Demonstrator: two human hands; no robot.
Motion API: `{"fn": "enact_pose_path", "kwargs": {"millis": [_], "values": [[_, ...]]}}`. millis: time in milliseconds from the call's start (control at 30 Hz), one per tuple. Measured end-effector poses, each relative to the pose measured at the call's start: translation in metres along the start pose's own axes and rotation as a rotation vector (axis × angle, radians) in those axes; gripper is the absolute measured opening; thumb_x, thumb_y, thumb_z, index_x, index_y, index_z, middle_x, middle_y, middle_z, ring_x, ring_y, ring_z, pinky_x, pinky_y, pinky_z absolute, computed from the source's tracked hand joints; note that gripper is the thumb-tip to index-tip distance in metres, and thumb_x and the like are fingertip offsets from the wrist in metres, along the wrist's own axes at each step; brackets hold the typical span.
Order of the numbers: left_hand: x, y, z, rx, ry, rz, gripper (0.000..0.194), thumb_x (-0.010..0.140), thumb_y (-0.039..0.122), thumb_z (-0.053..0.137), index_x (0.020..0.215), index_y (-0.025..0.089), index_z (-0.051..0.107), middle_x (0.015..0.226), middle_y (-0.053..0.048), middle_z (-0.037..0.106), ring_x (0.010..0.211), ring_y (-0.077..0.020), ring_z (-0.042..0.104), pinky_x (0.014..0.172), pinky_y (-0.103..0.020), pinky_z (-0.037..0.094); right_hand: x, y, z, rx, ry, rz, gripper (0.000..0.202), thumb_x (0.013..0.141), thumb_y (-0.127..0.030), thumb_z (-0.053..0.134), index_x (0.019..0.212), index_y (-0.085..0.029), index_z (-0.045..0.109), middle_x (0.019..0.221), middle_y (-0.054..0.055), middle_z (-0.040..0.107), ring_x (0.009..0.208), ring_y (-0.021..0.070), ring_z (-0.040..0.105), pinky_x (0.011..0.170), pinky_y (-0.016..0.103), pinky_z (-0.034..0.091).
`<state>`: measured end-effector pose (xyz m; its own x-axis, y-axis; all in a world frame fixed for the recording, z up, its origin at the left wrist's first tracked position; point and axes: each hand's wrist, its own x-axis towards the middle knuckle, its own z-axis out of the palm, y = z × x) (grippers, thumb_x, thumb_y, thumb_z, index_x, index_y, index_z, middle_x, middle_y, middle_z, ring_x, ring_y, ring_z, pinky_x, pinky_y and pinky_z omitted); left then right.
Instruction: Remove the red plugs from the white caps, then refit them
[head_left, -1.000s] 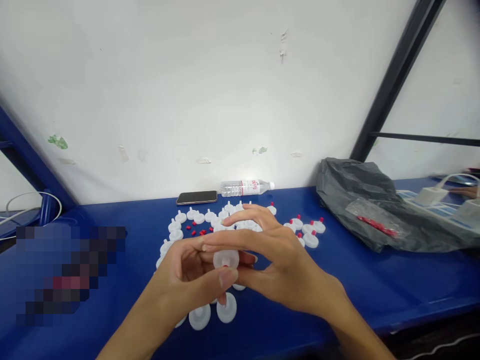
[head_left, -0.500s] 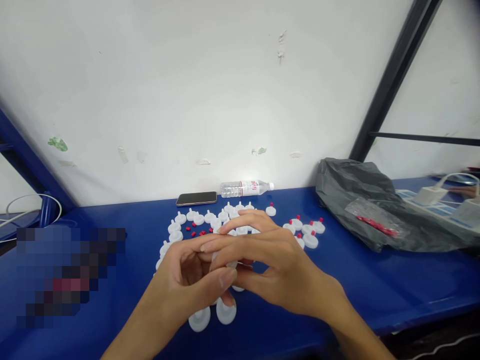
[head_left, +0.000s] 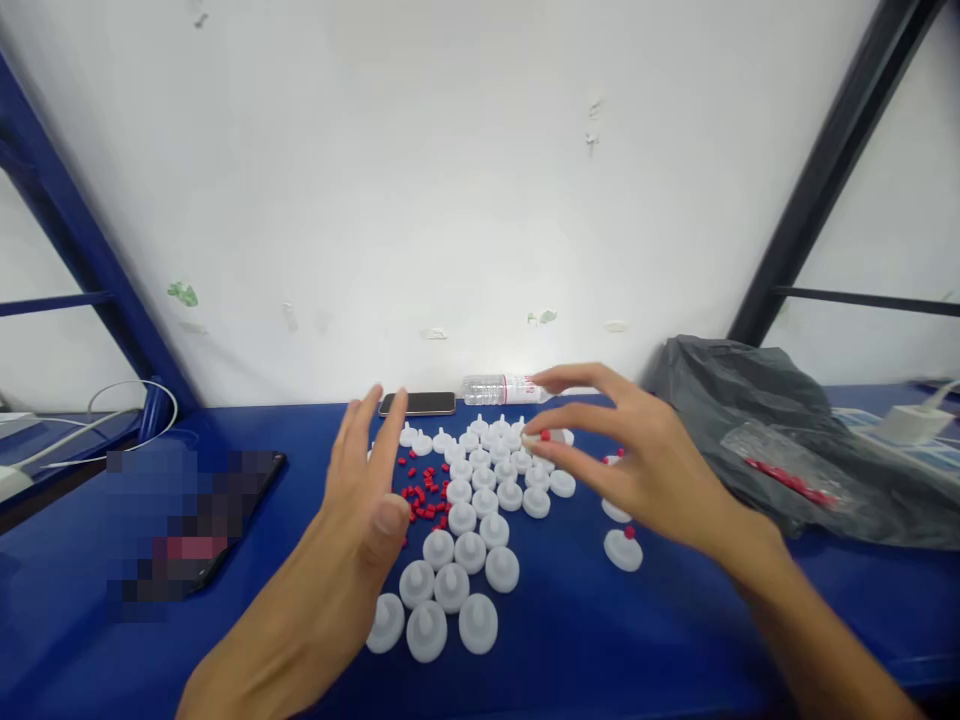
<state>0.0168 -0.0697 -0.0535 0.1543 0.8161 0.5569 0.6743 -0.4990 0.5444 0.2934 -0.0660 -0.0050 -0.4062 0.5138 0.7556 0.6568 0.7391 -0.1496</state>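
My right hand [head_left: 630, 450] pinches a white nozzle cap [head_left: 531, 440] with a small red tip on it, between thumb and fingers. It hovers over the right side of the cluster of white nozzle caps [head_left: 484, 478], which stand spout up. My left hand [head_left: 360, 520] is open, fingers stretched forward, holding nothing, at the left of the cluster. Beside its fingers lie several loose small red tips [head_left: 427, 490]. White caps with red tips fitted, one of them a red-tipped cap [head_left: 623, 549], stand below and behind my right hand, partly hidden by it.
A phone [head_left: 418, 404] and a clear plastic bottle [head_left: 487, 389] lie against the wall. At the right are a dark grey plastic bag [head_left: 697, 420], a clear bag of red pieces [head_left: 791, 480] and a white charger [head_left: 911, 424]. A dark device [head_left: 240, 515], partly pixelated, lies left.
My hands were together around a white cap; they have separated. The left has moved left and opened, while the right has moved right with a red-tipped cap. The camera view has shifted.
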Motion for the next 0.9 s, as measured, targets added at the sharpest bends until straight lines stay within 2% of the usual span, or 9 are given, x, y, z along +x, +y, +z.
{"fn": "enact_pose_path", "kwargs": {"millis": [100, 167, 233, 333, 433, 500, 600, 733, 900], "values": [[0.006, -0.019, -0.002, 0.205, 0.072, -0.002, 0.099, 0.089, 0.081, -0.010, 0.168, 0.026, 0.011, 0.177, -0.005, 0.003, 0.161, -0.0381, -0.001, 0.128, -0.060, 0.012, 0.017, 0.041, -0.009, -0.177, -0.086, -0.024, 0.015, 0.098, -0.037, 0.066, 0.101, -0.028, 0.078, 0.118, 0.007, 0.070, 0.106, 0.0246, 0.067, 0.097, 0.044, 0.051], [0.008, -0.027, 0.000, 0.268, 0.095, 0.013, 0.096, 0.091, 0.078, -0.011, 0.168, 0.023, 0.006, 0.177, -0.008, 0.000, 0.161, -0.0386, -0.001, 0.127, -0.061, 0.013, 0.024, 0.072, -0.012, -0.240, -0.164, 0.097, 0.022, 0.100, -0.041, 0.061, 0.102, -0.027, 0.078, 0.109, 0.006, 0.075, 0.105, 0.0255, 0.067, 0.097, 0.044, 0.049], [0.007, -0.032, 0.002, 0.303, 0.085, 0.037, 0.093, 0.094, 0.074, -0.007, 0.168, 0.020, 0.008, 0.177, -0.012, 0.000, 0.161, -0.0416, 0.000, 0.126, -0.064, 0.015, 0.022, 0.101, -0.012, -0.268, -0.208, 0.248, 0.028, 0.098, -0.047, 0.060, 0.100, -0.026, 0.078, 0.105, 0.004, 0.078, 0.104, 0.0266, 0.068, 0.096, 0.043, 0.048], [0.003, -0.031, 0.004, 0.323, 0.048, 0.051, 0.090, 0.098, 0.070, 0.001, 0.167, 0.014, 0.016, 0.175, -0.020, 0.003, 0.159, -0.0466, 0.000, 0.122, -0.070, 0.018, 0.009, 0.135, -0.008, -0.289, -0.275, 0.353, 0.026, 0.094, -0.045, 0.064, 0.095, -0.024, 0.079, 0.097, 0.004, 0.081, 0.097, 0.0261, 0.072, 0.089, 0.038, 0.050], [-0.002, -0.025, -0.001, 0.302, -0.052, 0.039, 0.075, 0.102, 0.066, 0.021, 0.164, 0.026, 0.028, 0.174, -0.015, 0.018, 0.159, -0.0457, 0.012, 0.119, -0.072, 0.024, -0.005, 0.157, -0.004, -0.322, -0.346, 0.456, 0.019, 0.088, -0.038, 0.069, 0.087, -0.023, 0.080, 0.088, 0.005, 0.082, 0.086, 0.0256, 0.075, 0.081, 0.036, 0.051], [-0.002, -0.021, -0.005, 0.261, -0.189, 0.055, 0.056, 0.102, 0.058, 0.038, 0.152, 0.035, 0.049, 0.167, -0.008, 0.035, 0.154, -0.0403, 0.031, 0.118, -0.064, 0.034, -0.011, 0.167, -0.001, -0.344, -0.383, 0.525, 0.016, 0.083, -0.036, 0.072, 0.081, -0.022, 0.080, 0.081, 0.005, 0.081, 0.081, 0.0266, 0.076, 0.077, 0.035, 0.051], [0.004, -0.018, -0.007, 0.250, -0.359, 0.094, 0.037, 0.104, 0.038, 0.041, 0.123, 0.030, 0.072, 0.141, -0.008, 0.061, 0.129, -0.0297, 0.057, 0.108, -0.048, 0.048, -0.014, 0.174, 0.003, -0.339, -0.426, 0.591, 0.015, 0.080, -0.036, 0.075, 0.076, -0.022, 0.079, 0.077, 0.005, 0.081, 0.080, 0.0269, 0.077, 0.075, 0.033, 0.052], [0.012, -0.021, 0.000, 0.372, -0.527, 0.044, 0.039, 0.104, 0.019, 0.038, 0.108, 0.024, 0.076, 0.107, -0.007, 0.073, 0.107, -0.0260, 0.063, 0.092, -0.041, 0.052, -0.016, 0.174, 0.010, -0.298, -0.456, 0.598, 0.016, 0.080, -0.039, 0.074, 0.079, -0.023, 0.080, 0.079, 0.003, 0.082, 0.083, 0.0257, 0.077, 0.075, 0.030, 0.054], [0.011, -0.023, 0.010, 0.416, -0.608, 0.008, 0.029, 0.098, 0.013, 0.052, 0.105, 0.024, 0.078, 0.106, -0.007, 0.075, 0.108, -0.0277, 0.064, 0.090, -0.038, 0.051, -0.019, 0.167, 0.011, -0.270, -0.466, 0.554, 0.021, 0.085, -0.042, 0.070, 0.082, -0.025, 0.082, 0.078, 0.003, 0.082, 0.081, 0.0253, 0.077, 0.077, 0.031, 0.055]]}}
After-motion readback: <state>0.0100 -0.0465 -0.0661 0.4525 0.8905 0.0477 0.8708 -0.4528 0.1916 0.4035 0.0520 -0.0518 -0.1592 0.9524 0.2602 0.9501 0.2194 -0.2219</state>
